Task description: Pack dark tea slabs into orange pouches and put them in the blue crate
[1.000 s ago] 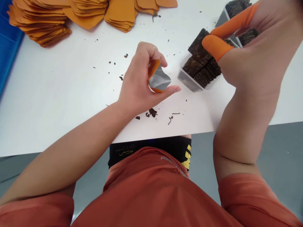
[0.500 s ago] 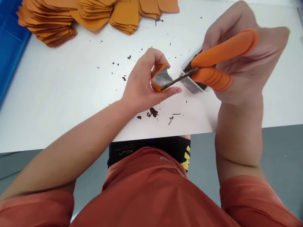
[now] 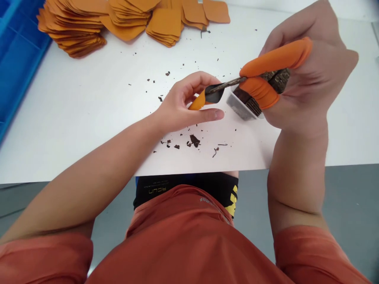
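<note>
My left hand (image 3: 186,102) holds a small orange pouch (image 3: 197,102), its dark grey mouth spread open toward the right. My right hand (image 3: 304,79) wears orange covers on the thumb and a finger, which pinch a thin dark brown piece (image 3: 229,83). The far end of that piece lies inside the pouch mouth. More dark brown pieces (image 3: 278,80) are tucked in my right palm. Under this hand, partly hidden, a clear plastic box (image 3: 241,108) holds a row of similar dark slices.
Stacks of flat orange pouches (image 3: 74,23) lie along the far left of the white table (image 3: 89,110). A blue crate (image 3: 20,51) stands at the left edge. Dark crumbs (image 3: 194,141) are scattered around my left hand.
The pouch has turned in my left hand, and its mouth now points more to the right. The piece's end has moved into the mouth. More pieces show in my right palm; the view has shifted slightly.
</note>
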Tool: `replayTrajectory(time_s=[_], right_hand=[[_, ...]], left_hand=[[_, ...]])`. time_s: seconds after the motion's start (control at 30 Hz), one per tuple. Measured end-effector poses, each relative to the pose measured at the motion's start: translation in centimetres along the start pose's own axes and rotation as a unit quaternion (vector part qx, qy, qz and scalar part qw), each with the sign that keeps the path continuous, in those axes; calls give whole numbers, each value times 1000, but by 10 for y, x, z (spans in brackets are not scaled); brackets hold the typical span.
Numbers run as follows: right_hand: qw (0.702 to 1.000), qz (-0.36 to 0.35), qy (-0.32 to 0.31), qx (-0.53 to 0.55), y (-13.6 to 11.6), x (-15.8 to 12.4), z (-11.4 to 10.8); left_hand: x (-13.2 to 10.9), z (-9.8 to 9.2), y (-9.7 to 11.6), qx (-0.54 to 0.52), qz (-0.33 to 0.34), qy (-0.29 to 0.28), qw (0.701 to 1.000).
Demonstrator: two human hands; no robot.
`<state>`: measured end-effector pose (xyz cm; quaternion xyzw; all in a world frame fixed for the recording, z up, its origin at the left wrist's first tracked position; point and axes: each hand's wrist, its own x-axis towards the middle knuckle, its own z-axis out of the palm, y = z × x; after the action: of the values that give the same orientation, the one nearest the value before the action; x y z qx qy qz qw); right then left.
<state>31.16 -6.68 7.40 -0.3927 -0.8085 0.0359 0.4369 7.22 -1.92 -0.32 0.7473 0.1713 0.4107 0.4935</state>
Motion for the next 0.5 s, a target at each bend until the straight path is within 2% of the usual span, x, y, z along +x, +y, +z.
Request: replayTrajectory(time_s=[0.1,0.23,0.33,0.4,0.5], right_hand=[[1000,-21,-22,9,3,2,6],[996,22,-79,-21,1,0,16],[997,7,-73,-4,-5,-3,18],[998,6,-64,14,-8,-5,16],[995,3,-99,30,-7,-8,18]], left_hand=[[0,-2,-2,-19,-7,-7,1000],[-1,2,-1,-40,-21,-19,999],[-5,5,8,-32,-38,-15,999],[-7,7,16,-42,-67,-13,997],[-9,10,26,-69,-128,-45,988]])
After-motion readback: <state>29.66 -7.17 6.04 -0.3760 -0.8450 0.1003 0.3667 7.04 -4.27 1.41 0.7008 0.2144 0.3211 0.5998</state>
